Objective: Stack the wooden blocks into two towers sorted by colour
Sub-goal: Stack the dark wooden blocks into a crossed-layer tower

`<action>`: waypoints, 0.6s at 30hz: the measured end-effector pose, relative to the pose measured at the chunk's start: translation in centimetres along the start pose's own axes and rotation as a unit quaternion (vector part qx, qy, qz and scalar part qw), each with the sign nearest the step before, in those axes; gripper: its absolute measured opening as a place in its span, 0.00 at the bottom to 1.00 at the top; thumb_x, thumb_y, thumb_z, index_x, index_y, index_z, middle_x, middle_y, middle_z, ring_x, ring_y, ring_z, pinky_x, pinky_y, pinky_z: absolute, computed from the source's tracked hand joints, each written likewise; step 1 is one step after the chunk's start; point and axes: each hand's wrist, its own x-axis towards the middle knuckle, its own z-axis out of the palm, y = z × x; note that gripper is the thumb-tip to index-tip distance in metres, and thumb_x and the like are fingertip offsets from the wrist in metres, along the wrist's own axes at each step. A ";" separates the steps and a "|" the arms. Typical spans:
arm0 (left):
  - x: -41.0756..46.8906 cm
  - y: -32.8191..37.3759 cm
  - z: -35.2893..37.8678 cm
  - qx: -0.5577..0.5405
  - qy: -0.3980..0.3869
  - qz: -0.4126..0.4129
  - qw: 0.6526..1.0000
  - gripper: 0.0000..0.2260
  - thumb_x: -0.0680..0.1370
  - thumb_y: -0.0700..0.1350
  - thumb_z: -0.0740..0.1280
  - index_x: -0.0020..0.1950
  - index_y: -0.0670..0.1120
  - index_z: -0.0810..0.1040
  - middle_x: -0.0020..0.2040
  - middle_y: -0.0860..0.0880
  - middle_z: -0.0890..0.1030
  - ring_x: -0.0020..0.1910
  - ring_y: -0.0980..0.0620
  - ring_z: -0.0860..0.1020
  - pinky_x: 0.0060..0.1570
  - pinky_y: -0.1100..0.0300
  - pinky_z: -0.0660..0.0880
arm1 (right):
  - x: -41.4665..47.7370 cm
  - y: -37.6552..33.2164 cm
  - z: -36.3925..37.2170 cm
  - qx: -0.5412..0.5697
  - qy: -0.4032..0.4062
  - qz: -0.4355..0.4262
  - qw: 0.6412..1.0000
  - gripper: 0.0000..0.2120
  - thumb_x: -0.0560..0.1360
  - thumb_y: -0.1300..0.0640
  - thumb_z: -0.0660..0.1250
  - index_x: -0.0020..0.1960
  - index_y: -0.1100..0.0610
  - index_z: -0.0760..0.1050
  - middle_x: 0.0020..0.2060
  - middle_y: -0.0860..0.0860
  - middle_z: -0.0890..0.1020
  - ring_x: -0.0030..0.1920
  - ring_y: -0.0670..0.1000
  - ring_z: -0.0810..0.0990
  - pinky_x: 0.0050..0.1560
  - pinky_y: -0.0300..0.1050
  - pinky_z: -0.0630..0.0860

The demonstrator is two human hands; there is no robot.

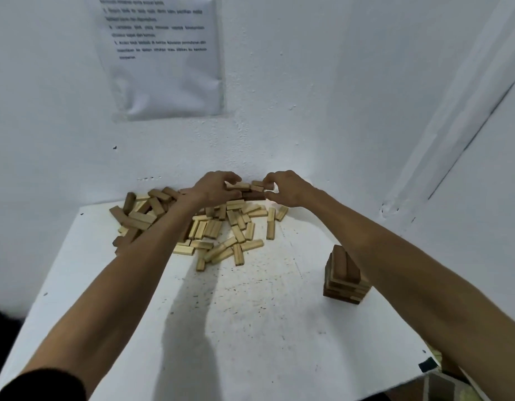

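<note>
Two hands (pixel 218 189), fingers (pixel 230 177) seemingly around pile-top blocks (pixel 252 195).

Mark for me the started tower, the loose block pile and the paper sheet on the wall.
started tower (pixel 343 264): head view, on its dark top blocks.
loose block pile (pixel 213 230): head view, on pale blocks mid-pile.
paper sheet (pixel 163 70): head view, on its blank lower middle.

The left hand (pixel 218 188) grips a pale straw-coloured block (pixel 238 185); the right hand (pixel 288 189) pinches a mid-brown block (pixel 263 185); just under both grips lies a dark chocolate-brown block (pixel 254 195); the pile (pixel 221 235) nearer than the grips is mostly pale wood, browner to their left; the tower (pixel 344 276), nearer and right of the grips, is dark brown with paler bands; the table (pixel 250 328) is white, flecked with dark specks.
</note>
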 end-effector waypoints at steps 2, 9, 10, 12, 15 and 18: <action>1.3 -0.3 0.7 0.019 0.007 -0.012 1.000 0.21 0.79 0.52 0.72 0.71 0.50 0.78 0.67 0.47 0.81 0.63 0.46 0.79 0.63 0.50 0.75 | 1.6 0.4 0.6 -0.018 -0.011 0.002 1.000 0.19 0.82 0.51 0.66 0.68 0.60 0.76 0.62 0.59 0.81 0.63 0.61 0.77 0.60 0.57 0.76; 3.7 -1.7 2.4 0.089 0.006 0.009 0.996 0.18 0.80 0.45 0.68 0.70 0.51 0.79 0.66 0.46 0.81 0.65 0.42 0.77 0.63 0.44 0.75 | 4.9 1.3 2.6 -0.060 -0.044 -0.018 0.997 0.14 0.79 0.52 0.68 0.63 0.52 0.78 0.58 0.54 0.81 0.61 0.58 0.77 0.58 0.58 0.76; 3.9 -1.9 2.6 0.099 0.011 0.015 0.995 0.17 0.80 0.45 0.68 0.70 0.51 0.80 0.66 0.46 0.81 0.65 0.42 0.76 0.63 0.43 0.74 | 5.1 1.4 2.9 -0.056 -0.046 -0.023 0.997 0.14 0.77 0.52 0.69 0.63 0.52 0.78 0.58 0.53 0.81 0.60 0.57 0.77 0.57 0.57 0.76; 4.1 -2.3 3.2 0.124 0.033 0.021 0.992 0.15 0.82 0.47 0.65 0.69 0.52 0.80 0.65 0.47 0.81 0.66 0.42 0.74 0.63 0.43 0.71 | 5.3 1.5 3.3 -0.046 -0.040 -0.028 0.998 0.17 0.76 0.52 0.71 0.64 0.52 0.78 0.57 0.54 0.80 0.60 0.57 0.77 0.56 0.57 0.76; 4.0 -3.1 4.0 0.129 0.074 0.024 0.989 0.14 0.85 0.50 0.62 0.68 0.54 0.81 0.62 0.47 0.81 0.66 0.43 0.72 0.62 0.43 0.66 | 5.4 1.8 3.8 -0.048 -0.026 -0.027 0.998 0.20 0.76 0.49 0.73 0.65 0.52 0.76 0.59 0.54 0.78 0.62 0.57 0.74 0.58 0.55 0.74; 3.5 -3.9 4.5 0.103 0.095 0.023 0.990 0.14 0.84 0.53 0.65 0.67 0.54 0.81 0.60 0.48 0.82 0.64 0.43 0.73 0.61 0.44 0.67 | 5.4 2.1 4.4 -0.029 -0.020 -0.014 0.999 0.23 0.75 0.51 0.74 0.68 0.53 0.75 0.60 0.55 0.77 0.63 0.57 0.73 0.60 0.56 0.74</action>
